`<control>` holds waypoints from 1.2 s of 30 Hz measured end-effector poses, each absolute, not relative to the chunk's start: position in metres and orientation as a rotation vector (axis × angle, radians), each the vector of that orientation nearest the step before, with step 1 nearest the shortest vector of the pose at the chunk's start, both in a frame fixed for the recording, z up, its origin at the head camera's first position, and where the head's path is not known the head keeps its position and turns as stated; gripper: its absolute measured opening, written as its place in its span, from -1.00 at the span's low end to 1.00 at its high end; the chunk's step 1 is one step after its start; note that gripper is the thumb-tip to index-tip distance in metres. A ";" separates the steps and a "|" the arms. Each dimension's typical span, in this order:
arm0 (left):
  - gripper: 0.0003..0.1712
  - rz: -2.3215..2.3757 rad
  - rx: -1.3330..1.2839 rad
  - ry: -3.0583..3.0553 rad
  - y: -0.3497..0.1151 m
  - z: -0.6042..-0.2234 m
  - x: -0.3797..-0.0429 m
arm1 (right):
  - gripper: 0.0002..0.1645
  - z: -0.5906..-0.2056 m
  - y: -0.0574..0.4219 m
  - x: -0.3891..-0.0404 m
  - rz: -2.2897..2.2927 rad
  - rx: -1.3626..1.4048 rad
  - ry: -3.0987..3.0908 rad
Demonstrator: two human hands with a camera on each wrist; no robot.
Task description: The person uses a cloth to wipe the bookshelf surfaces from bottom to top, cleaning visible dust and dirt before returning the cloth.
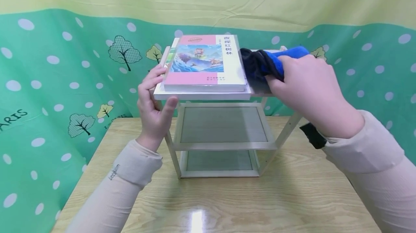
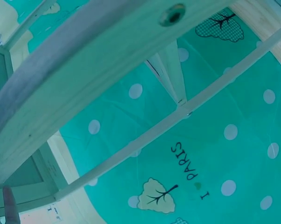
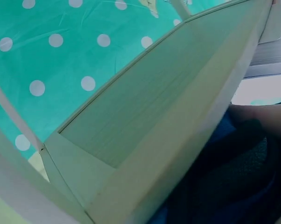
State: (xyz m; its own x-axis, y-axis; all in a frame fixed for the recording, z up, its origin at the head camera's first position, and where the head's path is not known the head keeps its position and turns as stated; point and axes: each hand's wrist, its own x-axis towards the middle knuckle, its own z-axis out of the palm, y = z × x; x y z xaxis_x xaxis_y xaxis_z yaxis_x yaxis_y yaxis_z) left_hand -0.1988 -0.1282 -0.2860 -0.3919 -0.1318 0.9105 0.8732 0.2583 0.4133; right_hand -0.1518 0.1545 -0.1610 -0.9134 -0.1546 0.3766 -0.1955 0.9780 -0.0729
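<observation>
A white-framed shelf rack (image 1: 225, 146) stands on the table, with a stack of books (image 1: 201, 63) on its top tier. The upper book has a pink and cream cover with a sea picture. My left hand (image 1: 152, 106) grips the rack's front left corner, fingers along the side by the books and thumb at the front. To the right of the books, my right hand (image 1: 308, 85) holds a bunched blue and black cloth (image 1: 260, 63) against the top tier. In the right wrist view the cloth (image 3: 219, 182) shows dark beside the rack's edge; its underside is hidden.
Two lower tiers of the rack, with grey-green panels (image 1: 224, 123), face me. The wooden table (image 1: 227, 200) extends around its legs. Behind hangs a green and yellow curtain (image 1: 65, 70) with dots and trees. A black strap (image 1: 313, 135) is at my right wrist.
</observation>
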 end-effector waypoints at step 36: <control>-0.05 -1.321 -0.712 -1.526 -0.126 -0.287 -0.201 | -0.56 -0.219 0.154 -0.148 0.087 0.490 -2.184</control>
State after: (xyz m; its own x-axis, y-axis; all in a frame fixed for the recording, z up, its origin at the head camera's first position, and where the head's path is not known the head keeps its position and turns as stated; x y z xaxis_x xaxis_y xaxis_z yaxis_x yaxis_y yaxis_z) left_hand -0.2014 -0.1256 -0.2865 -0.3688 -0.1549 0.9165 0.8848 0.2436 0.3973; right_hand -0.1478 0.1536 -0.2190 -0.5424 -0.3151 0.7788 -0.3762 0.9200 0.1101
